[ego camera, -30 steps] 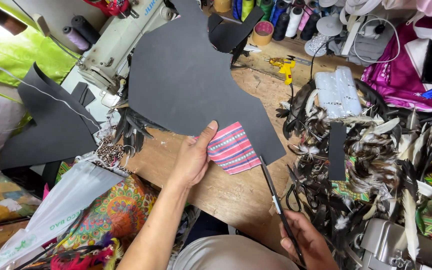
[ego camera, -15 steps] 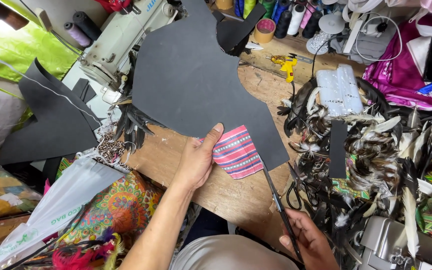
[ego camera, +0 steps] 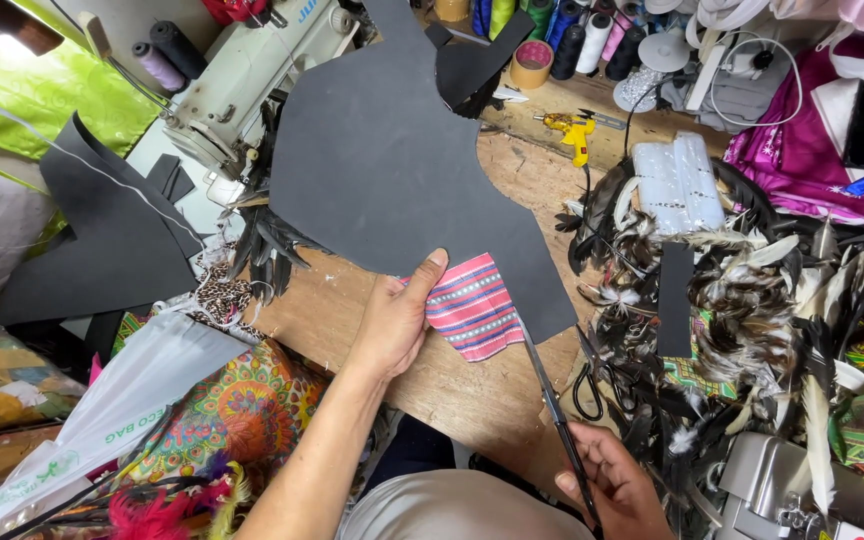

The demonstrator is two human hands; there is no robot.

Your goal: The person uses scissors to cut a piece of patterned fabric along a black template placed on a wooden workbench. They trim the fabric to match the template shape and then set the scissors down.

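Cutting job looked like it was at an early-to-middle stage. The big black foam sheet (ego camera: 392, 170) already had a curvy shaped outline on most sides, so a lot of trimming seemed done, but the striped fabric piece (ego camera: 472, 315) was sticking out past the sheet's lower edge, near the front edge of the worktop (ego camera: 452, 400). My guess is that overhang, and the sheet edge next to it, was what was left to cut.

Hands:
- Left hand (ego camera: 397, 320) was clamped on the lower edge of the foam sheet, thumb on top pressing down right where the striped fabric started, the other fingers curled underneath. So it was pinching both layers together, as far as I could see.
- Right hand (ego camera: 612, 490) was down at the front right corner of the worktop, curled round the handles of the long scissors (ego camera: 547, 400). The blades looked nearly together, tip touching the right edge of the striped fabric where it met the foam. Couldn't tell if any material was between them.

The 2 hands were well apart, with the fabric between them. A second pair of black-handled scissors (ego camera: 587, 385) lay just beside the blades, by the feather pile (ego camera: 752, 330) along the right edge.
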